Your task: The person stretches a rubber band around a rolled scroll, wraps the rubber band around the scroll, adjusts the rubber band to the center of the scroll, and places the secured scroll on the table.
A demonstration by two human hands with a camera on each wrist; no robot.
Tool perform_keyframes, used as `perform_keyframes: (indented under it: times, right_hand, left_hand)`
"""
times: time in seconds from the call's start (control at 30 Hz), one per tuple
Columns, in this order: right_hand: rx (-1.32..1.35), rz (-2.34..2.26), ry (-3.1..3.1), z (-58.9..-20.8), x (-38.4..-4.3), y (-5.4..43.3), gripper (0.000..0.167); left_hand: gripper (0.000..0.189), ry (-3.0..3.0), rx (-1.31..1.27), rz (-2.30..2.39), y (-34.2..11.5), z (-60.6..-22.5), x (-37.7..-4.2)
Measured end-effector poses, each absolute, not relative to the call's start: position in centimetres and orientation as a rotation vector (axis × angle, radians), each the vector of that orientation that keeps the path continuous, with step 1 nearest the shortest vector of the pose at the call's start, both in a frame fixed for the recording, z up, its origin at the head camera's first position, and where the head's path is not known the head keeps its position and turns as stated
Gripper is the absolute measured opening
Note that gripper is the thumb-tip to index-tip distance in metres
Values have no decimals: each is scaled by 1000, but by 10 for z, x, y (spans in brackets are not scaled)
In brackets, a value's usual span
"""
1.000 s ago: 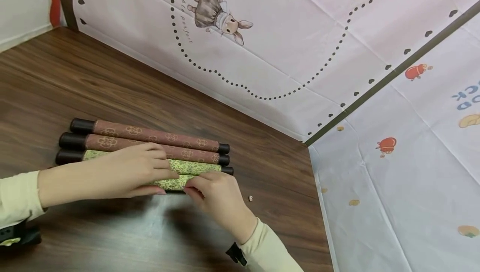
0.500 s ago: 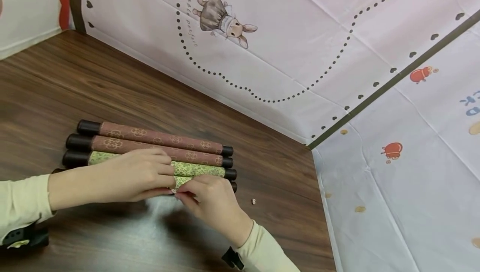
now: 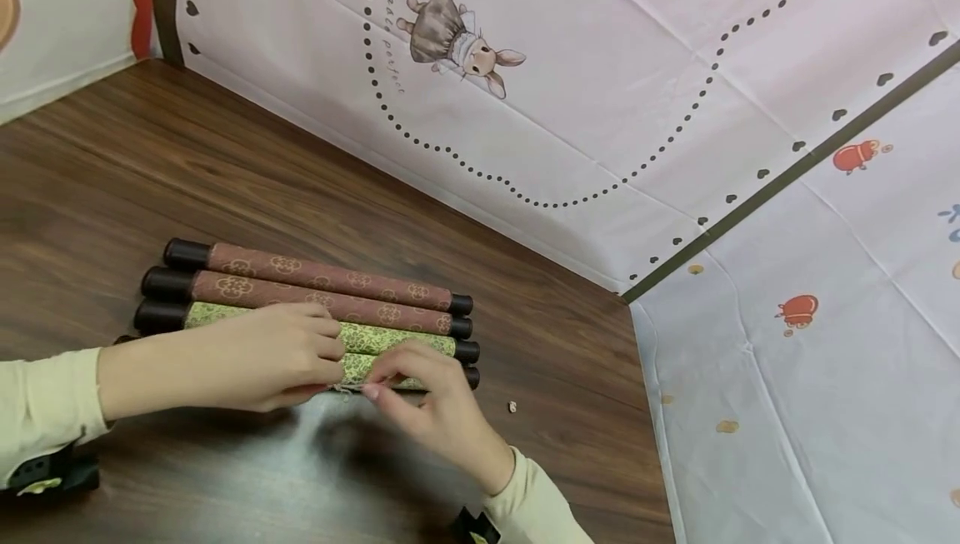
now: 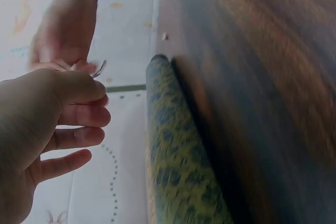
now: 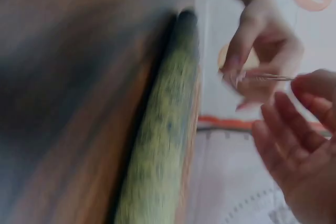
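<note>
In the head view, several rolled scrolls with black end knobs lie side by side. Two have reddish-brown floral covers, the far scroll (image 3: 360, 281) and the one beside it; two are yellow-green, the nearest scroll (image 3: 356, 368) partly behind my hands. My left hand (image 3: 281, 356) pinches a thin pale string (image 5: 268, 77) just above that nearest scroll. From the other side, my right hand (image 3: 446, 402) pinches the same string between thumb and forefinger, its other fingers loosely bent. The string spans the small gap between both hands. In the left wrist view, a loose string end (image 4: 100, 68) sticks out above the left thumb.
A small pale crumpled bit (image 3: 512, 406) lies on the dark wood table (image 3: 300, 477) to the right of the scrolls. Printed cloth walls (image 3: 585, 111) border the table at the back and right. Black wrist straps (image 3: 480, 526) sit at both sleeves.
Both hands stay at the nearest scroll. The right hand came left to the left hand, then drew slightly right, and the string now shows between them. The head view shifted slightly.
</note>
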State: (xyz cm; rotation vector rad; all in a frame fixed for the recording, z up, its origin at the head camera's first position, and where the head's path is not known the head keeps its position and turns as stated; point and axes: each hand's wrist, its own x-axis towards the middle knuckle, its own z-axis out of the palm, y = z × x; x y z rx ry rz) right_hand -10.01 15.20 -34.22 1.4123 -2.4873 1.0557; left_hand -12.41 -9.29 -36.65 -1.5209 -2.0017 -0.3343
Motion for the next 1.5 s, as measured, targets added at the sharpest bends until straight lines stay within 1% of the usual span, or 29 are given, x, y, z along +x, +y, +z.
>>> perform_keyframes:
  times: [0.07, 0.17, 0.23, 0.3, 0.4, 0.47, 0.57, 0.67, 0.7, 0.8, 0.83, 0.87, 1.0, 1.03, 1.1, 1.13, 1.2, 1.33, 1.4, 1.5]
  right_hand:
    - [1492, 1321, -2495, -342, -97, 147, 7]
    - [1542, 1680, -2487, -342, -92, 143, 8]
    - [1566, 1832, -2463, -342, -90, 143, 7]
    - [1610, 1890, -2461, -341, -88, 143, 6]
    - [1662, 1748, -2603, -339, -87, 144, 13]
    - [1611, 1631, -2776, -336, -86, 144, 19]
    - [1420, 1398, -3039, -332, -86, 145, 24]
    - [1253, 1102, -3137, -327, -87, 145, 20]
    - [1231, 992, -3131, -327, -87, 144, 18]
    - [1214, 681, -3068, -325, -86, 139, 16]
    - [1215, 579, -3043, -325, -85, 136, 20]
    - [1208, 498, -3034, -324, -85, 134, 25]
    - [1152, 246, -3033, -323, -82, 127, 53]
    - [1131, 202, -3040, -323, -82, 126, 60]
    - [1108, 161, -3056, -323, -82, 124, 67]
    - [1105, 153, -3061, -323, -82, 123, 68]
    - [1101, 119, -3062, -323, -82, 122, 71]
    - [1041, 100, -3074, -324, -82, 122, 69]
    - [949, 155, -3102, -324, -84, 124, 67]
    - [776, 384, -3150, -323, -91, 128, 62]
  left_hand:
    - [23, -2004, -1537, -323, -89, -368, -123]
    - [22, -2007, -1533, -323, -88, -369, -122]
    - [24, -2006, -1528, -327, -88, -368, -122]
    - [26, -1994, -1528, -331, -90, -367, -123]
    - [27, -1949, -1531, -347, -92, -364, -124]
    - [27, -1904, -1528, -366, -93, -361, -126]
    - [24, -1833, -1526, -404, -94, -358, -126]
    - [13, -1785, -1523, -416, -93, -358, -125]
    - [15, -1774, -1524, -414, -93, -358, -125]
    - [34, -1748, -1522, -389, -89, -360, -122]
    - [35, -1739, -1526, -380, -88, -361, -122]
    - [31, -1734, -1529, -371, -86, -361, -121]
    - [3, -1709, -1534, -305, -83, -363, -117]
    - [5, -1703, -1534, -303, -82, -363, -115]
    - [14, -1702, -1535, -286, -81, -363, -112]
    - [18, -1702, -1539, -279, -80, -364, -110]
    - [18, -1704, -1549, -272, -79, -364, -108]
    - [14, -1717, -1582, -208, -78, -364, -103]
    - [18, -1737, -1608, -207, -78, -365, -101]
    - [24, -1772, -1648, -232, -77, -365, -93]
